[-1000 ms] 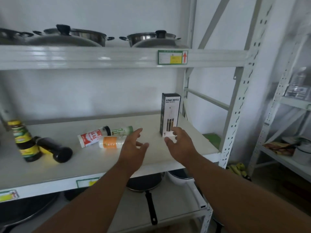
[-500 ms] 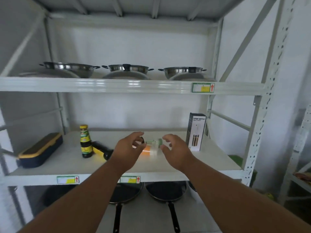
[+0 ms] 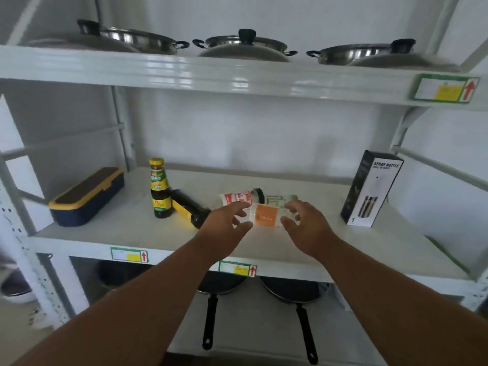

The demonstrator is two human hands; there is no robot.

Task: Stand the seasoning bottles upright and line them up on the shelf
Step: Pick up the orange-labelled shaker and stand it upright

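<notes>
Several seasoning bottles are on the middle shelf [image 3: 132, 228]. A dark sauce bottle with a yellow cap [image 3: 159, 188] stands upright. A second dark bottle with a yellow label [image 3: 188, 208] lies on its side beside it. A red-and-white shaker [image 3: 241, 198], a green-labelled bottle [image 3: 280, 199] and an orange-labelled bottle [image 3: 265, 215] lie on their sides in the middle. My left hand [image 3: 224, 223] and my right hand [image 3: 306, 225] hover at either end of the orange-labelled bottle, fingers spread; I cannot tell whether they touch it.
A navy and yellow box [image 3: 87, 196] lies at the shelf's left end. A black spray bottle carton [image 3: 371, 188] stands upright at the right. Steel pots with lids [image 3: 244, 47] fill the shelf above, and frying pans [image 3: 295, 294] lie on the one below.
The camera view has shifted left and back from the shelf. Both hands have moved from near the spray bottle carton to the two ends of the lying orange-labelled bottle.
</notes>
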